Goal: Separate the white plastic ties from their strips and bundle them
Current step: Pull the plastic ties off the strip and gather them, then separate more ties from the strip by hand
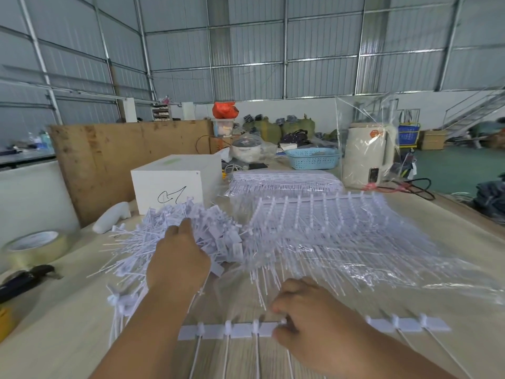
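Note:
A strip of white plastic ties lies across the table near me, its thin tails pointing toward me. My right hand pinches this strip near its middle. My left hand reaches forward with fingers extended onto a loose pile of separated white ties. A few more loose ties lie left of my left forearm. Several uncut strips of ties lie on clear plastic wrap behind the near strip.
A white box stands behind the pile, with a wooden board at the left. A tape roll and black-handled tool sit at the left edge. Farther back are packed ties, a blue basket and a wrapped kettle.

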The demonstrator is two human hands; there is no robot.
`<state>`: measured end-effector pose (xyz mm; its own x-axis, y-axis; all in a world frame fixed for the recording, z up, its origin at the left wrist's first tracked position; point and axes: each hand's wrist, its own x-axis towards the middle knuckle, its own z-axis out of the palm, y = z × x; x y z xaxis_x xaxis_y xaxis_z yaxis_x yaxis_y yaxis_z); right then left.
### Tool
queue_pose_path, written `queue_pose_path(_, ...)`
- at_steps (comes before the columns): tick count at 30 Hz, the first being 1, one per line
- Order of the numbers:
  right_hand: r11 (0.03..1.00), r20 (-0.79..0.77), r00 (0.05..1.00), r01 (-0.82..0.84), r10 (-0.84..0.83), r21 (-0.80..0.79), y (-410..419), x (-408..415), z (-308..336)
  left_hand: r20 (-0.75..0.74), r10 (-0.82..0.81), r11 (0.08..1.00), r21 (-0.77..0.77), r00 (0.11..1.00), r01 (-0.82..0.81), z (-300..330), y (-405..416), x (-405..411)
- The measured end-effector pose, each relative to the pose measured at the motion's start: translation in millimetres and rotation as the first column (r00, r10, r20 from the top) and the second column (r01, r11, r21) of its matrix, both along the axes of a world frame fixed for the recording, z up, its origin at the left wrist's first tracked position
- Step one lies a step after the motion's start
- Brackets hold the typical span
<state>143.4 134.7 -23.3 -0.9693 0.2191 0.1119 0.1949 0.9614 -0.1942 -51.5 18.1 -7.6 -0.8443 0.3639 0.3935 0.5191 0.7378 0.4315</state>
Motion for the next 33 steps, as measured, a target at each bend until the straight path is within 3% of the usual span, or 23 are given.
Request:
queue_pose_path(7,0.992,0.035,0.999,-0.006,0.001,0.129,-1.8,-0.7,4.7,-0.098,0.0,0.988,-0.155,0.995,-0.015,-10.2,2.6,-5.1)
queue_pose_path(12,0.997,-0.039,0.998,-0.046,0.044,-0.058,3.8,14.1,20.1,-0.114,0.026,0.974,-0.221,0.993,-0.051,-14.6,5.9,-3.9)
queue_pose_path(15,0.987,-0.069,0.998,-0.016,0.005,-0.158,15.6,22.7,30.7,-0.094,0.02,0.995,-0.094,0.995,-0.028,-7.4,5.3,-2.2)
queue_pose_path(17,0.97,-0.15,0.988,-0.01,-0.027,-0.244,28.6,24.1,37.6,-0.109,-0.078,0.994,0.073,0.991,0.086,0.6,4.2,1.4)
queue_pose_path(19,0.943,-0.27,0.96,-0.026,-0.068,-0.331,42.4,26.2,43.7,-0.125,-0.187,0.92,0.326,0.974,0.218,7.1,3.0,7.7)
queue_pose_path(22,0.892,-0.387,0.911,-0.051,-0.143,-0.45,58.1,31.2,49.0,0.097,-0.432,0.733,0.616,0.896,0.287,15.6,2.2,21.7)
queue_pose_path(23,0.884,-0.397,0.905,-0.053,-0.155,-0.465,61.7,32.5,48.9,0.138,-0.498,0.712,0.628,0.856,0.313,15.2,3.2,24.8)
queue_pose_path(27,0.863,-0.394,0.907,-0.076,-0.148,-0.5,65.3,32.9,49.6,0.202,-0.51,0.815,0.423,0.836,0.395,5.8,6.9,27.7)
queue_pose_path(33,0.855,-0.418,0.9,-0.117,-0.124,-0.505,55.8,34.0,52.7,0.32,-0.578,0.77,0.517,0.751,0.372,7.1,9.1,26.3)
